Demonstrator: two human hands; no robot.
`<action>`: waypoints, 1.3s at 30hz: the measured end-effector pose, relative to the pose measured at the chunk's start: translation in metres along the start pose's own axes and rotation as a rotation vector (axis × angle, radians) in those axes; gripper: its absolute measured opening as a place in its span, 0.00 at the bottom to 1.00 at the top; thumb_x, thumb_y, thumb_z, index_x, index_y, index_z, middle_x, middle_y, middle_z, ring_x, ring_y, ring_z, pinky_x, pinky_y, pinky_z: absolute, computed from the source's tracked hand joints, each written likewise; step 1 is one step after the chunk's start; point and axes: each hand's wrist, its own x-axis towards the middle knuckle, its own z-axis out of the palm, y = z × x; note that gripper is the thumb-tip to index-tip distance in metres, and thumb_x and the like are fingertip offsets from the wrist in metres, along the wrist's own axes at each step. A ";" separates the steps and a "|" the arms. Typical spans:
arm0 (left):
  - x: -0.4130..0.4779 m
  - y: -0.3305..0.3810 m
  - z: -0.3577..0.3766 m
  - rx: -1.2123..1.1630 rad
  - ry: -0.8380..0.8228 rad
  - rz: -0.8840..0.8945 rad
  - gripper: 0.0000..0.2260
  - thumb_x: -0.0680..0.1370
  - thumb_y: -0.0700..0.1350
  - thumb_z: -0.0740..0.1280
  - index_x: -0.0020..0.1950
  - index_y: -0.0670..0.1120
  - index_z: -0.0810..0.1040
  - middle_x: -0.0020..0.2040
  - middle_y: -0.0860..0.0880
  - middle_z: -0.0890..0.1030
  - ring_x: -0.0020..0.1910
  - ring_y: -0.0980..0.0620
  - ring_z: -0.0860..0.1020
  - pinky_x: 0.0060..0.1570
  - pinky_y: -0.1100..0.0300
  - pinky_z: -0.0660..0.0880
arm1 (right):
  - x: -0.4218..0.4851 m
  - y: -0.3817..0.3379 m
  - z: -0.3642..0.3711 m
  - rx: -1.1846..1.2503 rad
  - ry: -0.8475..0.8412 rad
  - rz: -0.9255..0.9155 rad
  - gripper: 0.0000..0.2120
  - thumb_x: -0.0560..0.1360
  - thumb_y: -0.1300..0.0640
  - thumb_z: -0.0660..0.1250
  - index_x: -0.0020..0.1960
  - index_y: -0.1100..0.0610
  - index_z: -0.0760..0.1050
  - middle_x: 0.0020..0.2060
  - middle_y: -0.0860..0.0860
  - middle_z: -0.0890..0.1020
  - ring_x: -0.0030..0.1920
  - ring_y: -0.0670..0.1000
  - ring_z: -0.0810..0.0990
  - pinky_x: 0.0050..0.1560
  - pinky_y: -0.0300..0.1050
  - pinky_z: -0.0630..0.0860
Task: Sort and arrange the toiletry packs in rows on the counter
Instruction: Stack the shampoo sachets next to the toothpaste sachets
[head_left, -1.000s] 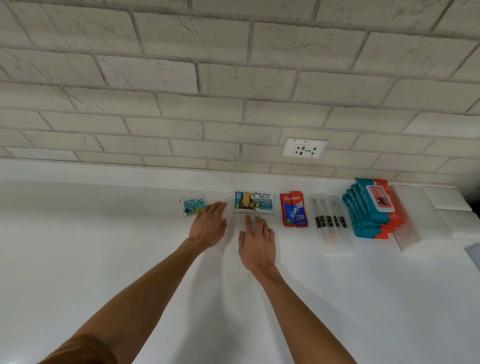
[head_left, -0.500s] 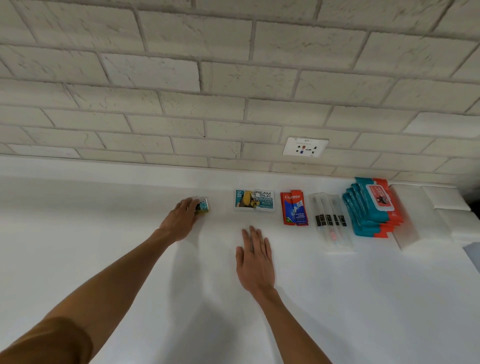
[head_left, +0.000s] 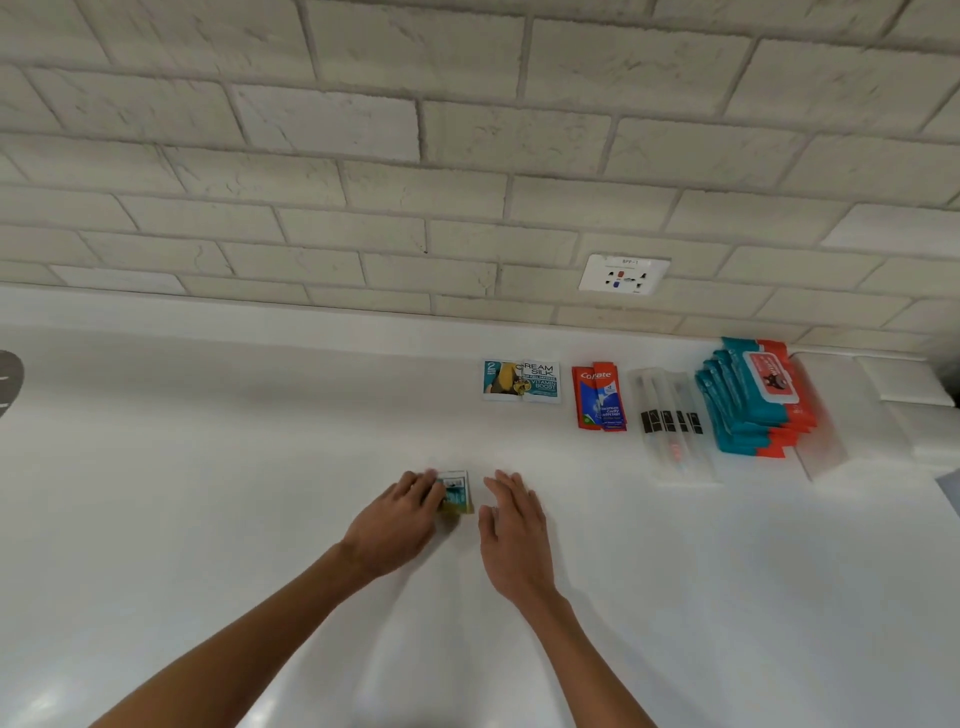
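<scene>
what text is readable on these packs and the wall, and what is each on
"2", "CREAM SILK", "VITAMIN BOOST": conditioner sachets.
"Colgate": toothpaste sachets; finer print unreadable.
"BPP-1", faint: wall outlet.
Too small or blurred: labels on wipes packs, toothbrush packs, small sachet in the left hand.

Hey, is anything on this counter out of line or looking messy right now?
One thing: the small teal sachets, held by the left hand, sit well forward of the back row of Cream Silk sachets, Colgate sachets, toothbrush packs and wipes packs. The rest looks tidy.
</scene>
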 end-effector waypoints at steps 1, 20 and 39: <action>-0.003 0.004 -0.002 -0.013 0.019 0.003 0.19 0.77 0.47 0.74 0.65 0.42 0.78 0.64 0.40 0.81 0.57 0.42 0.81 0.55 0.51 0.83 | -0.002 -0.005 -0.002 0.065 -0.018 0.017 0.22 0.87 0.53 0.61 0.80 0.49 0.66 0.81 0.46 0.66 0.84 0.47 0.55 0.83 0.52 0.58; -0.002 -0.008 -0.054 -1.171 0.040 -0.625 0.12 0.74 0.45 0.80 0.37 0.48 0.77 0.36 0.51 0.84 0.40 0.50 0.84 0.41 0.56 0.79 | 0.007 -0.036 -0.047 0.643 -0.025 0.215 0.04 0.76 0.57 0.79 0.47 0.55 0.85 0.38 0.49 0.88 0.39 0.51 0.89 0.46 0.53 0.87; 0.041 0.016 -0.079 -1.536 0.225 -0.717 0.06 0.78 0.45 0.75 0.51 0.43 0.86 0.44 0.44 0.87 0.44 0.46 0.86 0.48 0.50 0.84 | -0.004 -0.058 -0.055 0.843 -0.043 0.385 0.05 0.79 0.59 0.75 0.50 0.61 0.82 0.40 0.51 0.89 0.41 0.52 0.90 0.54 0.55 0.86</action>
